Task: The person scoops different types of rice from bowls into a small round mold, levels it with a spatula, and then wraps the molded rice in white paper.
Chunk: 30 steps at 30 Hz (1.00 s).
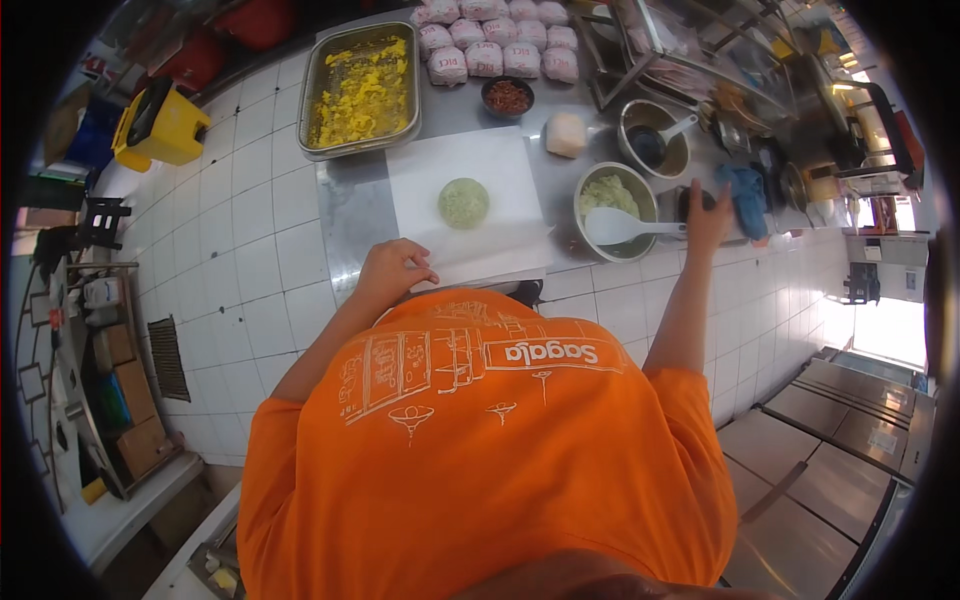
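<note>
My left hand (394, 266) is at the near left corner of a sheet of white paper (517, 169), fingers loosely curled and thumb a little apart, with nothing visible in it. On the paper lies a flat round of pale green, rice-like food (463, 202). To the right, my right hand (709, 217) has its fingers spread beside a small dark container (691, 201), partly hidden by the fingers; contact is unclear. Just left of that hand, a metal bowl (651, 187) holds more green food (611, 193) and a white rice paddle (619, 226), its handle pointing towards my wrist.
Beyond the paper stand a black bowl of reddish-brown food (508, 97), a wrapped bundle (565, 135) and several wrapped packs (484, 58). A metal tray (301, 124) holds yellow food. On the right are a bowl of dark liquid (651, 112), a blue cloth (742, 199) and a metal rack (697, 56).
</note>
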Available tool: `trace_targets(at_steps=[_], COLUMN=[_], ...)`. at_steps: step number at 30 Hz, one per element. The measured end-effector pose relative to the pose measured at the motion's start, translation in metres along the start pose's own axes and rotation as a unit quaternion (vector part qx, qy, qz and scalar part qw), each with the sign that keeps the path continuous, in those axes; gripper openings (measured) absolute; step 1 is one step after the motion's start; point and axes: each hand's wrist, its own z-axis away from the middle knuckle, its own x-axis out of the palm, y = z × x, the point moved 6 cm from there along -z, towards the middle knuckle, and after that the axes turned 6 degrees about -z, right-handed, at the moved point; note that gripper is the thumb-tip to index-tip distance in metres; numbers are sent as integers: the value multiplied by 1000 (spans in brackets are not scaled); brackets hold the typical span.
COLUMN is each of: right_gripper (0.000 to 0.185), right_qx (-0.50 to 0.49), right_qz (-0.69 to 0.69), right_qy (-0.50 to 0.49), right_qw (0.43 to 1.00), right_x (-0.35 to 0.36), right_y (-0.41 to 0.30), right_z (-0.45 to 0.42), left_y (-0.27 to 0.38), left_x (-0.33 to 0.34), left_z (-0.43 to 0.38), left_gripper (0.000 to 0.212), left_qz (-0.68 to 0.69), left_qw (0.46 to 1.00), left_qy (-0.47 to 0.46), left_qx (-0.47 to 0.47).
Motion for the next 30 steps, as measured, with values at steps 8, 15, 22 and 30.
trace_targets(at_steps=[8,15,22,30], right_gripper=[61,25,20,20], right_qx=[-372,-384,-284,-24], right_qz=[-119,-168,-248,-345], right_qy=[-302,-400,-473,-446], right_qw=[869,815,796,825], right_x=[19,56,60,103], right_y=[-187,-171,-162,-156], right_z=[174,176,184,164], left_y=[11,14,4,-52], left_x=[-9,-9,-19,-9], left_z=[-4,10,15,-15], left_gripper=[18,17,15,24], left_qz=[-126,-178,-112,295], left_qw=[990,974,992,927], left_qy=[3,33,31,174], left_qx=[70,136,54,-151])
